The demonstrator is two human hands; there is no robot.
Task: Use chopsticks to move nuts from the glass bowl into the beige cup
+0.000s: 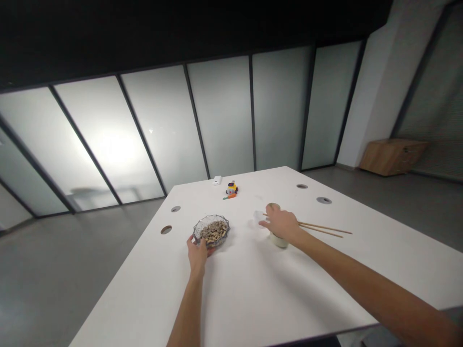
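Observation:
My left hand (197, 251) is closed on the near left rim of a clear, scalloped glass bowl (196, 230). Inside the bowl lies a heap of striped seeds (214, 232), which look like sunflower seeds. Right of the bowl, my right hand (282, 222) is over a pale, cream-green round container (279, 241), thumb and fingers apart. A pair of wooden chopsticks (323, 226) passes beneath this hand, with a thin tip showing past the fingers. Near the thumb stands a small translucent cup (259, 218). Behind the fingers, a greenish round piece (274, 206) is partly hidden.
The white table (231, 299) has several round cable holes, including an open one (166, 230) at left. Farther back are an orange toy carrot (230, 196), a yellow toy vehicle (232, 188) and a white box-like item (217, 180). A wooden cabinet (392, 156) stands at right.

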